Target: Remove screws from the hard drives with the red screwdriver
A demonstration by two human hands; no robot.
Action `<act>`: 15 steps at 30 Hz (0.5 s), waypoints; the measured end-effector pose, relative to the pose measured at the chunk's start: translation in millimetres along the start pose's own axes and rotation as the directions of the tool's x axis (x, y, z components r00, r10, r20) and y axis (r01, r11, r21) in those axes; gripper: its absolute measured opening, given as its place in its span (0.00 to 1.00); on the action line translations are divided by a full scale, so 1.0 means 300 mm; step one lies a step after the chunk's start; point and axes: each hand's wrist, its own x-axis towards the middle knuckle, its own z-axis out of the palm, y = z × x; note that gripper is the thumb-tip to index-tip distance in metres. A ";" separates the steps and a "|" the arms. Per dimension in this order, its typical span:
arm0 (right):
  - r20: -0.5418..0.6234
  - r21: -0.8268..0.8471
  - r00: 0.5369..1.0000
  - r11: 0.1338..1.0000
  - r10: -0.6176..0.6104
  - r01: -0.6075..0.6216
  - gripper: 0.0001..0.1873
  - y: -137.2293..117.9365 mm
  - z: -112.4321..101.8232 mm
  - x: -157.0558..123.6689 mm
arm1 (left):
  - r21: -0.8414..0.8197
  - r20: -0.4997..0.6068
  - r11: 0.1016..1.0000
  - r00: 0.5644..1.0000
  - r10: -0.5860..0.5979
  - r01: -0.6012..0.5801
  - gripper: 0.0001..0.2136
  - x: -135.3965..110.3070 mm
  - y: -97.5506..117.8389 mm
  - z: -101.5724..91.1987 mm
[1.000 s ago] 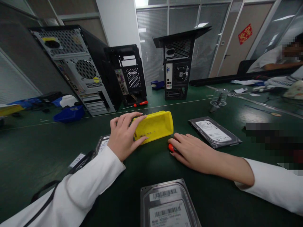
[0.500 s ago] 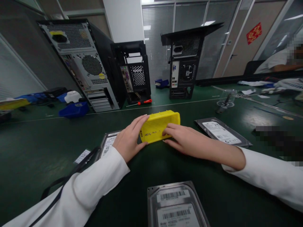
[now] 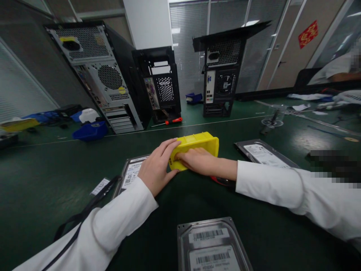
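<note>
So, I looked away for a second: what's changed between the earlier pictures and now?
The right hand came off the red-black tool and moved leftward into the yellow bin. The left hand still holds the bin's left end; the nearest hard drive stayed put.

The bin [image 3: 197,139] was bright yellow, and the desk [image 3: 56,162] dark green, crossed by a thin pale line. Both sleeves [image 3: 267,184] were plain white. The nearest hard drive [image 3: 210,241] was silver, its white labels striped with black barcodes. The screwdriver [image 3: 174,121] showed a red handle, the tray [image 3: 90,131] deep blue, and the poster [image 3: 308,34] gold markings on red.
</note>
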 end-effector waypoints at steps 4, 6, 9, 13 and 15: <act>0.014 -0.006 1.000 1.000 -0.014 0.014 0.16 0.001 0.003 0.000 | -0.008 -0.002 1.000 1.000 0.010 -0.010 0.35 -0.001 -0.003 0.002; 0.004 -0.006 1.000 1.000 -0.007 0.007 0.16 0.007 0.007 -0.006 | -0.013 -0.005 1.000 1.000 0.013 -0.013 0.35 -0.002 -0.004 0.004; -0.019 0.005 1.000 1.000 0.001 -0.001 0.17 0.019 0.014 -0.012 | -0.021 -0.004 1.000 1.000 0.014 -0.014 0.35 -0.002 -0.004 0.007; -0.036 0.016 0.999 1.000 -0.005 0.006 0.17 0.020 0.017 -0.010 | -0.032 0.001 0.999 1.000 0.013 -0.013 0.34 -0.003 -0.003 0.005; -0.027 0.012 1.000 1.000 -0.010 0.010 0.17 0.014 0.014 -0.008 | -0.036 -0.001 0.999 1.000 0.012 -0.012 0.35 -0.003 -0.002 0.003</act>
